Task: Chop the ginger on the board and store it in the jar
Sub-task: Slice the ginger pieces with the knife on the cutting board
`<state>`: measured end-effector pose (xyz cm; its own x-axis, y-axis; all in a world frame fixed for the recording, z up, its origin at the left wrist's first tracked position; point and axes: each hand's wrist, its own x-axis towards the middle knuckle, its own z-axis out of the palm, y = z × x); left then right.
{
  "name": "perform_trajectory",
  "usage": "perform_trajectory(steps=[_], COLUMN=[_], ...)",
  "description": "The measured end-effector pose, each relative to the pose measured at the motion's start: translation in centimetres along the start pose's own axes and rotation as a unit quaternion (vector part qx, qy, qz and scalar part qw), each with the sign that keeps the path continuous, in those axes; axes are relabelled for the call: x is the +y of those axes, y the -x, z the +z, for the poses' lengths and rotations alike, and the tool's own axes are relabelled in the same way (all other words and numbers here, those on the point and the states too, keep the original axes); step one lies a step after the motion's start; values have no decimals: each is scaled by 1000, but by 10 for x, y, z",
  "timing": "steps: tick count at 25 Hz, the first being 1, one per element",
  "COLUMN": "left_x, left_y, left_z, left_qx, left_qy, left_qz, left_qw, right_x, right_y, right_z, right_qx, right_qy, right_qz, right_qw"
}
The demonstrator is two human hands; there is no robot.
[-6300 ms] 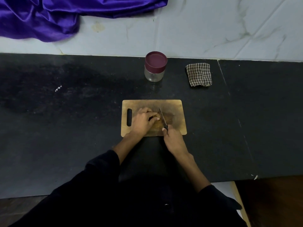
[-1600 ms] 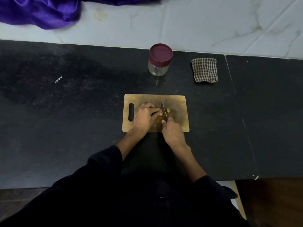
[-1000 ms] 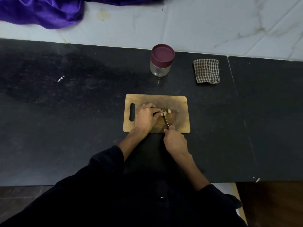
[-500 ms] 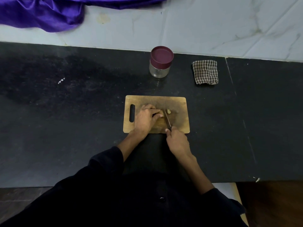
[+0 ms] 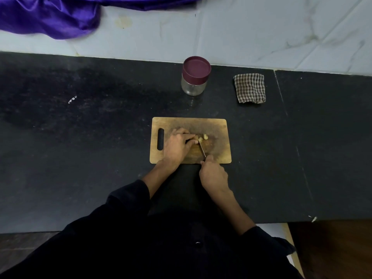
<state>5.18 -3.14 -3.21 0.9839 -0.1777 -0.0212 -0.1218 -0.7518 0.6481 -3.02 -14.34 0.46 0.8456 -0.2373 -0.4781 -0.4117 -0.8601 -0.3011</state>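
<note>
A wooden chopping board [image 5: 220,135] with a handle slot at its left lies on the black counter. My left hand [image 5: 177,144] rests on the board and holds a piece of ginger under its curled fingertips; most of the piece is hidden. Two pale cut ginger pieces [image 5: 203,137] lie just right of those fingertips. My right hand [image 5: 213,174] grips the handle of a small knife [image 5: 202,151], whose blade points away from me and meets the ginger. A glass jar [image 5: 194,76] with a maroon lid on stands behind the board.
A folded checked cloth [image 5: 249,88] lies right of the jar. Purple satin fabric [image 5: 50,15] is bunched on the pale ledge at the back left. The black counter [image 5: 80,148] ends at a near edge close to my body.
My right hand has drawn the knife back toward me, and a second cut piece now lies beside the first. My left hand has stayed on the ginger.
</note>
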Motion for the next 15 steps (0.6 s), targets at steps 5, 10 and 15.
perform_trajectory(steps=[5,10,15], left_x=[2,2,1], left_y=[0,1,1], left_z=[-4,-4,-3], left_qx=[-12,-10,-9], left_qy=[-4,-2,-1], left_qz=[-1,2,6], left_qw=[1000,1000,1000], right_x=[-1,6,8], right_y=[-4,-2,-1], right_z=[-4,-9,-4], right_qx=[6,22,6], right_qy=[-73,-84,-83], right_qz=[34,25,23], right_qw=[997,996,996])
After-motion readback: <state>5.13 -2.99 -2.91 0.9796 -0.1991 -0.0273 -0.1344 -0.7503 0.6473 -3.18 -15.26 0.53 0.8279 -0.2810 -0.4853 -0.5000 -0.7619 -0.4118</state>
